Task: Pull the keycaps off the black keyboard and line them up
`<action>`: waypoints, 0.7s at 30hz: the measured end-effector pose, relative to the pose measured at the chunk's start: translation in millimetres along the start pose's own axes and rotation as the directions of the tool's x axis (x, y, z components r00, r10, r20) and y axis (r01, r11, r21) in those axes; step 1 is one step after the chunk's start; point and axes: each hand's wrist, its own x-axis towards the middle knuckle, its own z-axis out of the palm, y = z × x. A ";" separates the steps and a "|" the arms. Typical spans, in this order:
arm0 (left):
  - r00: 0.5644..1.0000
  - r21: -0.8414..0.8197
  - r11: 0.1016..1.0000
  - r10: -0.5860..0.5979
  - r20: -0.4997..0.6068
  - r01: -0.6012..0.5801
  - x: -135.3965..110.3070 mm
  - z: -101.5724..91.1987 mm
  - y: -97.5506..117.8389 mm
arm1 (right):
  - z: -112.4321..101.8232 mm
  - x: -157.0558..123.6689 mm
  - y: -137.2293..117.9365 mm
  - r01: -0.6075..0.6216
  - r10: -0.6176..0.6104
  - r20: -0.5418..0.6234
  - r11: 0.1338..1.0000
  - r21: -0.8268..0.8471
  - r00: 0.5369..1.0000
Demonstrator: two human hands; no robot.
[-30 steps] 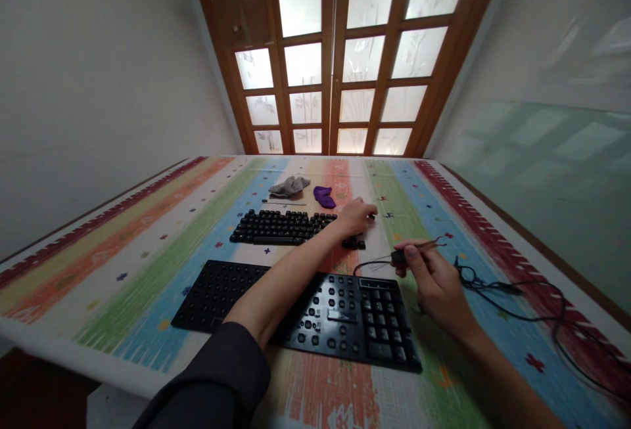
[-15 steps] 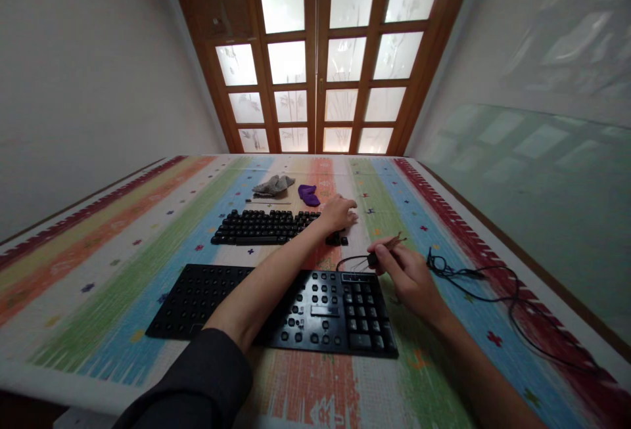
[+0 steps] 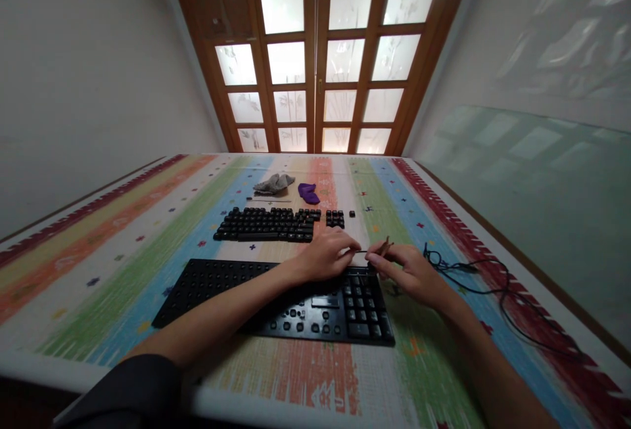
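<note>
A black keyboard base (image 3: 221,284) with most keycaps removed lies near the table's front edge. Beyond it, loose black keycaps (image 3: 266,224) are laid out in keyboard-shaped rows. My left hand (image 3: 328,255) rests over the top edge of the keyboard base, fingers curled and pinched toward the right hand. My right hand (image 3: 409,271) is closed on a thin wire keycap puller (image 3: 383,246), held just above the keyboard's number pad. The fingertips of both hands nearly touch at the tool.
A black cable (image 3: 493,284) trails off to the right of the keyboard. A grey cloth (image 3: 272,184) and a purple cloth (image 3: 308,192) lie at the back. A small group of keycaps (image 3: 335,218) sits apart. The striped tablecloth (image 3: 123,232) covers the table; wooden glazed doors (image 3: 315,54) stand behind.
My left hand has drawn back from the far keycaps to the keyboard base, meeting my right hand. The right hand with the puller has shifted slightly left and nearer.
</note>
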 end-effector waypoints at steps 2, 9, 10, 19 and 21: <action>1.000 -0.017 1.000 -0.009 0.018 0.009 -12.4 1.0 7.3 | 0.6 -0.2 3.1 -0.031 0.030 0.042 0.999 0.008 0.999; 0.999 -0.074 0.997 0.000 0.040 0.003 -28.5 10.4 6.0 | 8.3 -0.5 8.6 -0.055 0.044 0.186 0.997 0.056 0.982; 0.999 -0.071 0.997 0.015 0.043 -0.012 -28.6 12.4 3.9 | 9.9 -0.3 8.2 -0.030 0.021 0.193 0.999 0.044 0.981; 0.992 -0.075 0.989 0.125 0.016 -0.123 -30.6 25.6 -7.1 | 18.1 -0.3 8.6 0.020 -0.013 0.119 0.998 -0.061 0.993; 0.993 -0.084 0.990 0.116 0.014 -0.114 -30.8 26.4 -7.8 | 18.8 0.0 12.8 -0.023 0.028 0.081 0.998 -0.057 0.996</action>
